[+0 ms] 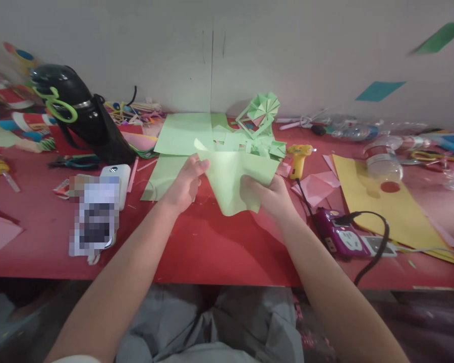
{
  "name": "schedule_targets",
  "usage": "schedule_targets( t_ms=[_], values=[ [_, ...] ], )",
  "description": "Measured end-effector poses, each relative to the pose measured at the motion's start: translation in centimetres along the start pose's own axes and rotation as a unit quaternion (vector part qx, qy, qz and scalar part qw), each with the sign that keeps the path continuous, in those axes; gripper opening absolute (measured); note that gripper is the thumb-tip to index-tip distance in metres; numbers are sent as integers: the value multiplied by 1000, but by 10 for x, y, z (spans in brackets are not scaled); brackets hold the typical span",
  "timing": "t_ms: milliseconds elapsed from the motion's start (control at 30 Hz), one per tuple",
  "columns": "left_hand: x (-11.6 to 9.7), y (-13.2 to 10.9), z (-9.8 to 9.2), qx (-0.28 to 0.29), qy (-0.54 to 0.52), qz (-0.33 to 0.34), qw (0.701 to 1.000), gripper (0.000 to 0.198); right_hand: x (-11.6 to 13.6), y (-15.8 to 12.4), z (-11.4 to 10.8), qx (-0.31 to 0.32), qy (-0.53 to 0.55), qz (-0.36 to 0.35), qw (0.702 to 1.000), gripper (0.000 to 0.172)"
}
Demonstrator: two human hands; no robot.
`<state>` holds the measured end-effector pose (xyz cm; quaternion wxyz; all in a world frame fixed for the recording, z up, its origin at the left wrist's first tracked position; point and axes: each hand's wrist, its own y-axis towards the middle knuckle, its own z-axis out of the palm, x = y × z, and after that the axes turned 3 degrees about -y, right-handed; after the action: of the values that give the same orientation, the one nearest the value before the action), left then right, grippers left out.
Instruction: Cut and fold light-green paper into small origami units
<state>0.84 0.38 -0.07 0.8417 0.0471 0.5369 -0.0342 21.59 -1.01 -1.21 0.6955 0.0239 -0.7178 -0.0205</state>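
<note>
A sheet of light green paper (230, 176) is held up above the red table, bent in a soft curve with one corner curling at the upper left. My left hand (187, 181) pinches its left edge between thumb and fingers. On the other side my right hand (267, 194) grips the sheet, thumb in front and fingers behind it. Beyond the paper stand folded green paper pieces, among them a pleated paper rosette (264, 110). Flat green sheets (183, 132) lie behind my left hand.
A yellow glue gun (300, 157) lies right of my hands, its cord running by a purple power strip (340, 234). Yellow paper (393, 212) and plastic bottles (384, 164) are further right. To the left are a black bottle (81, 111), phones (98, 217) and pliers (77, 162).
</note>
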Motion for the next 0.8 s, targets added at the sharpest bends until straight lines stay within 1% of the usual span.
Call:
schedule_targets(
  t_ms=[67, 200, 300, 433, 500, 667, 800],
  values=[
    [2, 1, -1, 18, -6, 3, 1000, 34, 1, -1, 0, 16, -8, 12, 1000, 37],
    [2, 1, -3, 26, -11, -10, 1000, 42, 2, -1, 0, 28, -27, 11, 999, 40],
    [1, 0, -2, 42, -13, -12, 999, 39, 2, -1, 1, 32, -28, 14, 999, 40],
    [0, -1, 0, 97, 4, 14, 995, 32, 3, -1, 1, 34, -25, 24, 999, 42],
    [-1, -2, 1, 111, 11, 20, 994, 32, 3, -1, 1, 35, -23, 26, 999, 42],
    [0, -1, -1, 113, 6, 9, 994, 33, 3, 0, 1, 38, -22, 29, 999, 42],
    [1, -1, -3, 102, 8, 1, 995, 33, 3, 0, 1, 41, -17, 37, 998, 45]
  ],
)
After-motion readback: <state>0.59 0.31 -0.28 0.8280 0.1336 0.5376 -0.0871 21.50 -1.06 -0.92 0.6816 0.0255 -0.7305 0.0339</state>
